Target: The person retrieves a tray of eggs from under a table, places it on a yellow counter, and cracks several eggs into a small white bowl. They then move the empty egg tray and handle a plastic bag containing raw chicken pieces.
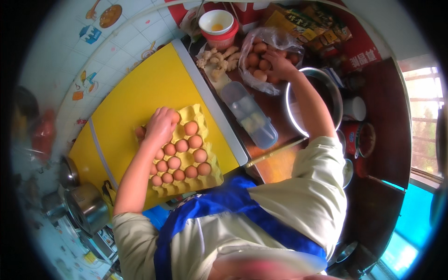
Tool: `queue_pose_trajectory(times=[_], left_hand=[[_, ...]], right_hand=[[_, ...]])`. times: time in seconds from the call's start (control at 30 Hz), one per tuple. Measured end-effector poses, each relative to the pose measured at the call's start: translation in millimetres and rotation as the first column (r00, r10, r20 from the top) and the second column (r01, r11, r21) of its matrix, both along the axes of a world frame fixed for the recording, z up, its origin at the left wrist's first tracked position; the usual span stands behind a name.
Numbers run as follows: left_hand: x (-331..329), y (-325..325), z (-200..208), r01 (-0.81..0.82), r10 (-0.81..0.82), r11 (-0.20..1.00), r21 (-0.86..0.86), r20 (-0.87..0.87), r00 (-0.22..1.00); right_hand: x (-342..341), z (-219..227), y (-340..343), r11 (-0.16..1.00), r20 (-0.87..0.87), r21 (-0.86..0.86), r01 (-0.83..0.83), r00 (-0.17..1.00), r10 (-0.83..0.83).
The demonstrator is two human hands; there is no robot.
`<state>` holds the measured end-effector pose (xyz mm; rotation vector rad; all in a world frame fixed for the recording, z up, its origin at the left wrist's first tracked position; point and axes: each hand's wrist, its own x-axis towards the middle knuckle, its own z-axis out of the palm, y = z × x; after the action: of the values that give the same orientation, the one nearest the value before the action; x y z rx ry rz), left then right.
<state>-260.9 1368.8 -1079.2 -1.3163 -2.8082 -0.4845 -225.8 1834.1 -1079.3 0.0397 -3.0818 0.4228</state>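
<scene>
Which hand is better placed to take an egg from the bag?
Probably the right hand: it's at the eggs in the plastic bag, while the left hand is over the yellow tray.

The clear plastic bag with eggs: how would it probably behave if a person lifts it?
The bag would probably be floppy, as its film looks thin and crumpled. It may sag under the many eggs piled inside. These are rounded and sit loose, so they would likely roll together, and their shells could crack.
</scene>
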Motion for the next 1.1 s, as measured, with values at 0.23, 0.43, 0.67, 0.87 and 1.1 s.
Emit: queue_pose_trajectory(times=[0.23, 0.43, 0.67, 0.87, 1.1], left_hand=[[-29, 98, 21, 0.068, -0.165, 0.936, 0.346, 0.257, 0.952], [-47, 267, -2, 0.185, -0.361, 0.838, 0.514, 0.267, 0.893], [-67, 399, -19, -0.047, -0.082, 0.893, 0.447, 0.265, 0.961], [-64, 415, 1, -0.163, 0.01, 0.938, 0.306, 0.447, 0.895], [-66, 385, 17, -0.2, -0.074, 0.932, 0.302, 0.699, 0.711]], right_hand=[[-4, 36, 46, 0.972, -0.319, -0.056, 0.229, 0.918, -0.235], [-1, 58, 55, 0.99, -0.228, -0.066, 0.124, 0.964, -0.136], [16, 66, 37, 0.983, -0.294, -0.172, 0.059, 0.95, -0.109], [16, 56, 44, 0.977, -0.436, -0.212, 0.0, 0.895, -0.095], [14, 63, 38, 0.975, -0.229, -0.182, 0.126, 0.959, -0.166]])
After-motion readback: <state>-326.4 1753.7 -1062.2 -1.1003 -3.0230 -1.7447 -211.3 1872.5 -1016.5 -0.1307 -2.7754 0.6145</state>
